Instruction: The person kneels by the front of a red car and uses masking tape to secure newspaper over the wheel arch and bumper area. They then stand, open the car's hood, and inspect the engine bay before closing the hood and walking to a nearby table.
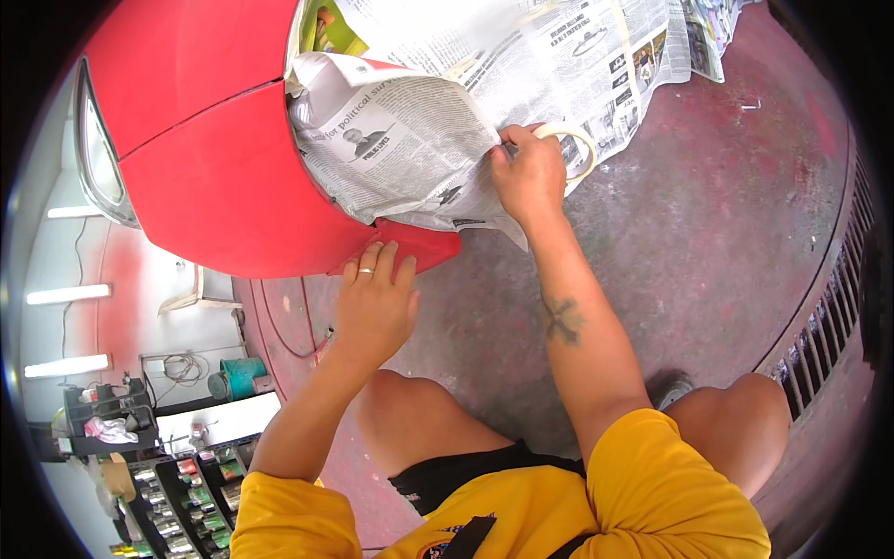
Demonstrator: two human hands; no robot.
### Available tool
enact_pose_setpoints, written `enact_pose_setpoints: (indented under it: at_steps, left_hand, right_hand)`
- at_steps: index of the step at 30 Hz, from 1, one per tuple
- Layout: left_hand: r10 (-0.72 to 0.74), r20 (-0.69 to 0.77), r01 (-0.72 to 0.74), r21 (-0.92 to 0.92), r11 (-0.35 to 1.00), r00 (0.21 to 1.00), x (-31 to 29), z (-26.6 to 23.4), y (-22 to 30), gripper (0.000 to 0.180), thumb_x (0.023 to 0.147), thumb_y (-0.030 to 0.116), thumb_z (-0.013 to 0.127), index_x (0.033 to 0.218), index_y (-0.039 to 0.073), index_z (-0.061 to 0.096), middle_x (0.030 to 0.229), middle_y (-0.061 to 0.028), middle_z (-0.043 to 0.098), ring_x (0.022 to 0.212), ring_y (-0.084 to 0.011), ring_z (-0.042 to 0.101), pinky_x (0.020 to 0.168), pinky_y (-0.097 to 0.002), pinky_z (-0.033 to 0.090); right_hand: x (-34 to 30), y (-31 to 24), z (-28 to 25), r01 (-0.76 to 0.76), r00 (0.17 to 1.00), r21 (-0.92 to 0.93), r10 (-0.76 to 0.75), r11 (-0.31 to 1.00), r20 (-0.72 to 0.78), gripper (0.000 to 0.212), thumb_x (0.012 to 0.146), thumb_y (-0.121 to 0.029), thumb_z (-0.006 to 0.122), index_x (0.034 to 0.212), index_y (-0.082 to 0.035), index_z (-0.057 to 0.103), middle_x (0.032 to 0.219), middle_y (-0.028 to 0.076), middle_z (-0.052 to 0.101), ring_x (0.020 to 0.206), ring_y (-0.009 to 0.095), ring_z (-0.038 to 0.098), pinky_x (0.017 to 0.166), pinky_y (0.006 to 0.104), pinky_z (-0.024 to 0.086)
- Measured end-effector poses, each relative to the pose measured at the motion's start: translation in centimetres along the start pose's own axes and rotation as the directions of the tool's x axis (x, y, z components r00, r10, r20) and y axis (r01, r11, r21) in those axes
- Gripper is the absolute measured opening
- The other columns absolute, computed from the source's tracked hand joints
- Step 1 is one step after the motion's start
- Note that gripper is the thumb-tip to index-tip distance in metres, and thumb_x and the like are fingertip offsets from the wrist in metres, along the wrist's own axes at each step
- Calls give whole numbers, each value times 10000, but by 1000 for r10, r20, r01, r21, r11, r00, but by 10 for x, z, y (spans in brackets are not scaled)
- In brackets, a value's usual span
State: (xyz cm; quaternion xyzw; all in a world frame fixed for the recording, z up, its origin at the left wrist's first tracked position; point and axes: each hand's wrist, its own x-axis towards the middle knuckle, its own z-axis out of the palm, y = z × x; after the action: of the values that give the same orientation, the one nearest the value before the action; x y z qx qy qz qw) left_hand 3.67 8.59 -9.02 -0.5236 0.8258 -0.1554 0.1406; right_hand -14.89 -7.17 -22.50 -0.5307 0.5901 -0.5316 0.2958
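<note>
A red car bumper (223,177) fills the upper left, with newspaper (391,140) covering the wheel opening beside it. My left hand (377,303) lies against the bumper's lower corner, its fingers stretched out on the red surface, a ring on one of them. In my right hand (531,177) is a roll of cream masking tape (589,154), sticking out to the right of the fingers. That hand's fingertips press at the newspaper's right edge; what lies under them is hidden. The sheet's lower edge hangs loose by the right wrist.
More newspaper (559,56) spreads along the car toward the upper right. A floor grate (829,335) curves along the right side. At lower left are a rack of cans (186,498), a teal bucket (244,377) and wall lights (70,294). My bent knees frame the stained floor (708,214).
</note>
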Motion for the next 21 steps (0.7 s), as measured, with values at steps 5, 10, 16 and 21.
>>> enact_pose_setpoints:
  at_steps: [5,10,16,21]
  left_hand:
    - [-108,56,104,73,992,993,13,19,7,675,834,303,813,1409,30,589,1465,-296,550,1166,-412,629,986,-493,506]
    - [-221,128,201,151,968,967,32,24,6,675,867,343,796,1403,0,571,1481,-312,517,1092,-401,679,951,-481,546]
    - [-456,237,460,40,887,858,53,13,15,695,919,399,765,1428,-3,515,1449,-305,512,985,-426,740,858,-527,600]
    - [-534,341,561,23,827,774,66,0,29,744,960,462,714,1487,-2,466,1508,-356,460,1003,-465,747,859,-541,603]
  right_hand:
    - [-17,9,17,-24,991,30,28,999,-133,185,880,-148,800,1037,-56,763,1091,177,683,1066,397,639,899,479,522]
    - [-19,8,21,-1,993,37,5,999,-121,190,873,-137,804,1035,-55,749,1090,162,678,1061,387,635,898,477,518]
    - [-17,0,19,-10,994,103,21,995,-107,192,864,-125,807,1043,-88,749,1121,198,664,1101,418,619,920,508,518]
    - [-14,-4,18,22,995,69,-15,997,-102,182,859,-119,805,1030,-88,752,1112,181,666,1105,404,621,914,502,528]
